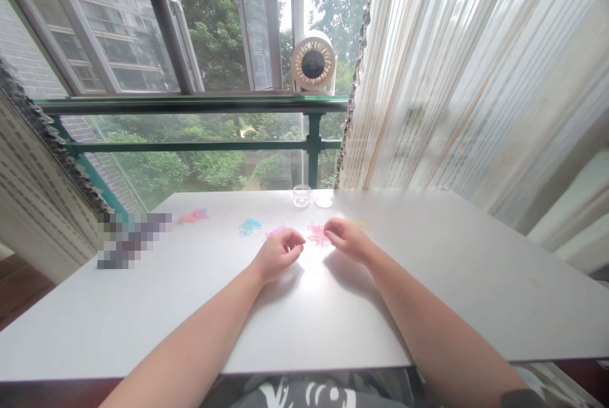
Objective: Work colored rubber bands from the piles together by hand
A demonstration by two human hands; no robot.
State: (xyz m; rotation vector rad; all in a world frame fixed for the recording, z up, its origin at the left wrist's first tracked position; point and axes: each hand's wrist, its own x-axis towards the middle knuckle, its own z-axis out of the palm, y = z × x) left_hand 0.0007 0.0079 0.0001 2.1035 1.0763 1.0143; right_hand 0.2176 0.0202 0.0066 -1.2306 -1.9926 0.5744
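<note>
Both my hands rest on a white table [428,294], near its far middle. My left hand [278,254] has its fingers curled in a pinch beside a small pink heap of thin rubber bands [275,231]. My right hand [349,238] is also curled, its fingertips touching a second pink heap of bands [316,235]. What the fingers hold is too small to make out. A blue heap [250,226] lies to the left, and a red and blue heap [194,216] further left.
A small clear jar [301,195] and its lid [324,200] stand at the table's far edge. A round fan [313,64] sits on the window rail. Striped curtains hang at right. A blurred-out patch [128,240] covers the table's left corner.
</note>
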